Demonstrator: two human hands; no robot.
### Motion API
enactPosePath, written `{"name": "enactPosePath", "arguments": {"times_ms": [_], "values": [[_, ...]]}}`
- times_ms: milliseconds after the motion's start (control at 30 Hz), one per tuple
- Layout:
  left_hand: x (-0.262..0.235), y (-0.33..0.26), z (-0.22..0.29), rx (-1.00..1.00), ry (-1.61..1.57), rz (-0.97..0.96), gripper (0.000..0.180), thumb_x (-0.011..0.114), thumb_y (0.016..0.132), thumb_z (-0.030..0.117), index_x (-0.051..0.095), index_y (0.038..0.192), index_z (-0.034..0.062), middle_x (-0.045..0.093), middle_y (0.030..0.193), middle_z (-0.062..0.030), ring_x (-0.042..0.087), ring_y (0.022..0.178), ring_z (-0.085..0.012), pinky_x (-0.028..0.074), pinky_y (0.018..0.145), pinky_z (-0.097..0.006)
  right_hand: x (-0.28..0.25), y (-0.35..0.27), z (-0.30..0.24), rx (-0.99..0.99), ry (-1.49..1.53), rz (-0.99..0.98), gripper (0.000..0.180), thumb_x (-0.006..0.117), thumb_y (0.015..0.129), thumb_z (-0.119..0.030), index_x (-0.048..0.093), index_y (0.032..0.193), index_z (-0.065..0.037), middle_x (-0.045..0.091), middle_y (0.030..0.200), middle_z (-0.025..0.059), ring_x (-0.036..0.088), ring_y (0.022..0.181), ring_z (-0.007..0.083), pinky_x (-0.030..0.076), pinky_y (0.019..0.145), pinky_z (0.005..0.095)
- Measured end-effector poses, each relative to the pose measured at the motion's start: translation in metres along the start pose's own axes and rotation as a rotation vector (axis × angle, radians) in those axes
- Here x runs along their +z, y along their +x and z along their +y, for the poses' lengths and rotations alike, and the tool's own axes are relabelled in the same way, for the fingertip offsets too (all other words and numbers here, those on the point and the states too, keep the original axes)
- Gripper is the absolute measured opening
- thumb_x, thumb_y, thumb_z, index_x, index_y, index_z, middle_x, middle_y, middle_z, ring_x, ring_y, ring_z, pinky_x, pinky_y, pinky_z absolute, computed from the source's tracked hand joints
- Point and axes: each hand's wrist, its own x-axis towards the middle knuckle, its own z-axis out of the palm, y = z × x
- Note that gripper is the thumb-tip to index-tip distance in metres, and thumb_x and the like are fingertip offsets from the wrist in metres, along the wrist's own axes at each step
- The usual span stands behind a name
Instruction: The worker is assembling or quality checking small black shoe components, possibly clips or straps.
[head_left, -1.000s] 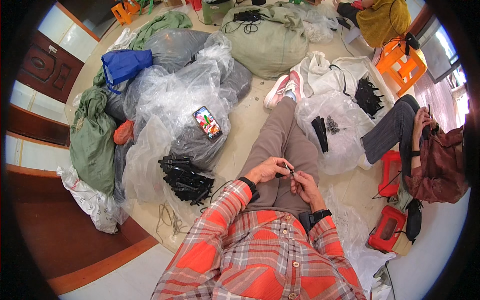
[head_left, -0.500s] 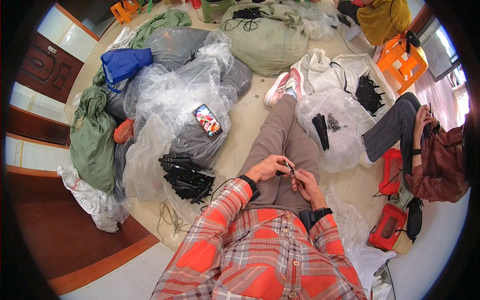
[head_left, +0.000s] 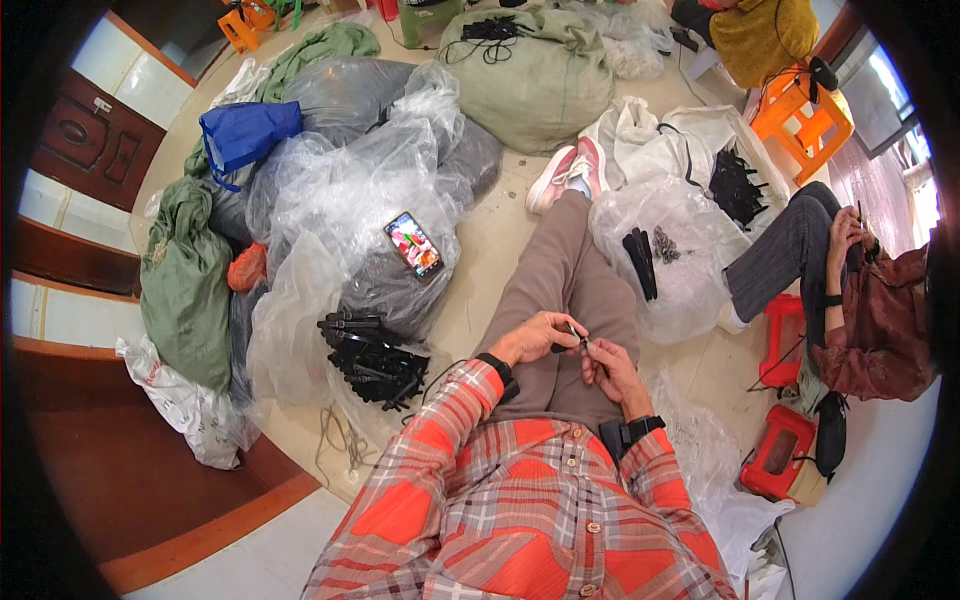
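Over my lap, my left hand (head_left: 538, 338) is closed, pinching a small black strap-like piece (head_left: 570, 335). My right hand (head_left: 611, 367) meets it from the other side, fingertips closed on the same piece's end; its exact kind is too small to make out. To the left lies a bundle of black straps (head_left: 370, 360) with what look like metal buckles. On a clear plastic bag (head_left: 690, 305) beyond my right hand rest a few black straps (head_left: 640, 262) and a small heap of metal bits (head_left: 665, 243).
A lit phone (head_left: 413, 245) lies on large plastic-wrapped sacks (head_left: 340, 180) at left. More black pieces (head_left: 737, 188) sit on a white sack. At right another person's hand (head_left: 846, 232) holds something thin. Red stools (head_left: 778, 450) stand nearby; an orange stool (head_left: 805, 120) is farther off.
Both hands stay in nearly the same place, fingers shifting only slightly on the small black piece. The view has moved a little.
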Motion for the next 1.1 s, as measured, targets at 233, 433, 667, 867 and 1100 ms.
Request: {"name": "enactPosePath", "arguments": {"times_ms": [233,433,667,867,1100], "values": [[0.0037,-0.0040,-0.0013,-0.012,-0.011,0.033,0.021,0.063,0.077,0.003,0.059,0.098,0.0007,0.062,0.084,-0.0070,0.056,0.071,-0.0144,0.044,0.065,-0.026,0.0014,-0.0018,0.0002,0.006,0.021,-0.006,0.013,0.056,0.087,-0.018,0.055,0.084,-0.005,0.057,0.066,0.0041,0.054,0.053,0.0132,0.043,0.049,0.0250],[0.0012,-0.0029,-0.0015,0.006,-0.015,0.009,0.020,0.062,0.077,0.001,0.059,0.097,-0.0013,0.062,0.085,-0.0081,0.057,0.072,-0.0138,0.047,0.068,-0.026,0.0027,-0.0027,-0.0009,0.013,0.022,-0.018,0.014,0.055,0.087,-0.019,0.055,0.084,-0.005,0.058,0.067,0.0041,0.054,0.054,0.0127,0.044,0.049,0.0244],[0.0029,-0.0032,0.0016,-0.008,0.019,0.022,0.021,0.063,0.077,0.002,0.059,0.097,-0.0014,0.062,0.085,-0.0082,0.057,0.071,-0.0146,0.047,0.068,-0.026,0.0046,-0.0033,-0.0028,-0.001,0.011,-0.010,0.014,0.055,0.087,-0.019,0.055,0.085,-0.005,0.058,0.066,0.0040,0.054,0.053,0.0128,0.043,0.048,0.0242],[0.0040,-0.0037,0.0019,-0.016,0.008,0.024,0.022,0.063,0.077,0.001,0.059,0.098,-0.0015,0.062,0.084,-0.0083,0.056,0.071,-0.0147,0.046,0.067,-0.026,0.0021,-0.0030,-0.0016,0.004,0.027,-0.018,0.014,0.056,0.087,-0.018,0.056,0.085,-0.005,0.058,0.066,0.0041,0.055,0.053,0.0130,0.043,0.048,0.0244],[0.0011,-0.0023,-0.0014,-0.007,-0.020,0.008,0.020,0.061,0.078,0.001,0.058,0.098,-0.0009,0.062,0.085,-0.0087,0.056,0.071,-0.0153,0.045,0.066,-0.026,0.0051,-0.0045,-0.0026,0.013,0.019,-0.005,0.014,0.056,0.086,-0.019,0.056,0.085,-0.005,0.058,0.066,0.0040,0.054,0.053,0.0126,0.043,0.048,0.0242]]}}
